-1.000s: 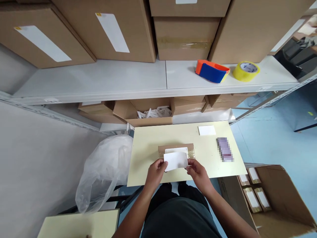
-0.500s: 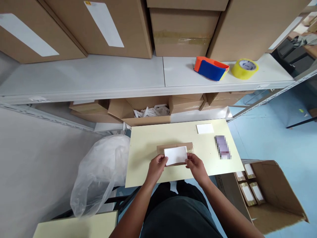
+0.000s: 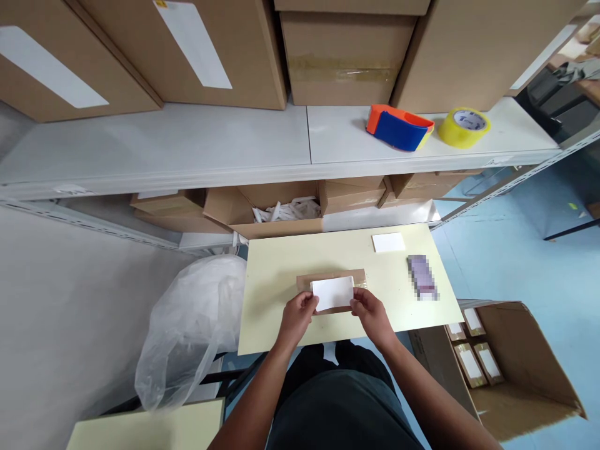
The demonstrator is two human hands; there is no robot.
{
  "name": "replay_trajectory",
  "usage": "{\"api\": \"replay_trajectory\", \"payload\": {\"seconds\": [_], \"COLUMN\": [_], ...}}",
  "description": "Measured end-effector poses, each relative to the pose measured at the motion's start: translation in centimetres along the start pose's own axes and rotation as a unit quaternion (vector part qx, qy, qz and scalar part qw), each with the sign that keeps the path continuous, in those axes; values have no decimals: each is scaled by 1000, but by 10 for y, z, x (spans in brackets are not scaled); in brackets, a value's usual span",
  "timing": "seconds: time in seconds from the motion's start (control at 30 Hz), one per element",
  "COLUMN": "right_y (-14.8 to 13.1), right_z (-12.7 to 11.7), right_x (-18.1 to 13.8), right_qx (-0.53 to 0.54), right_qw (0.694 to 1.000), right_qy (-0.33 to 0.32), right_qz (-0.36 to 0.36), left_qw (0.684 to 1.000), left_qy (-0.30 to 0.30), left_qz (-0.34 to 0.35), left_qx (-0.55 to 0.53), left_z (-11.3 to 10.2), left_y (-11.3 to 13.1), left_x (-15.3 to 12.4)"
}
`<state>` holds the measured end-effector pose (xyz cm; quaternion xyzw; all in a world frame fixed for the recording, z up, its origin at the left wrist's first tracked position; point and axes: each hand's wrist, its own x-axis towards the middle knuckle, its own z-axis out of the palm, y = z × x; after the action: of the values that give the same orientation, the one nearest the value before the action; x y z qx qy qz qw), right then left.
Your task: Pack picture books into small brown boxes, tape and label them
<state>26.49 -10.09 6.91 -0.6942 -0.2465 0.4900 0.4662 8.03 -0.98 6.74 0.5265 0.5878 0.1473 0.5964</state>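
Both ends of a blank white label (image 3: 332,294) are pinched between fingers and thumbs: my left hand (image 3: 299,312) has its left end, my right hand (image 3: 369,311) its right end. Beneath the label lies a small cardboard box (image 3: 328,275), closed and partly covered by it, with clear tape showing at its right end. Whether the label touches the box, I cannot tell. The box rests on a pale yellow table (image 3: 267,256). Farther back on that table is another flat white piece, like a label stack (image 3: 389,242). A blurred purple item (image 3: 423,276) sits to its right.
An open carton (image 3: 539,362) at lower right holds several small labelled boxes (image 3: 470,362). A clear plastic bag (image 3: 192,325) hangs at left. On the shelf (image 3: 210,140) ahead are large cartons (image 3: 351,56), a blue-orange band (image 3: 400,130) and yellow tape (image 3: 464,127).
The label has shifted very slightly in my fingers' grip over the box. Both hands stay nearly in place, and the view has moved a little.
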Motion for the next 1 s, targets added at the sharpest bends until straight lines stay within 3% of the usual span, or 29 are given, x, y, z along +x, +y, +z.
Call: {"api": "replay_trajectory", "payload": {"seconds": [0.73,1.0], "right_y": [9,11], "right_z": [2,6], "right_x": [2,-1], "right_qx": [-17,-13], "right_qw": [1000,1000], "right_qy": [5,8], "right_qz": [-6,-22], "left_qw": [1000,997], "left_qy": [-7,-19], "left_qz": [-6,-3], "left_qx": [-6,-71], "left_z": [-2,6], "left_y": [-2,-9], "left_x": [-4,-4]}}
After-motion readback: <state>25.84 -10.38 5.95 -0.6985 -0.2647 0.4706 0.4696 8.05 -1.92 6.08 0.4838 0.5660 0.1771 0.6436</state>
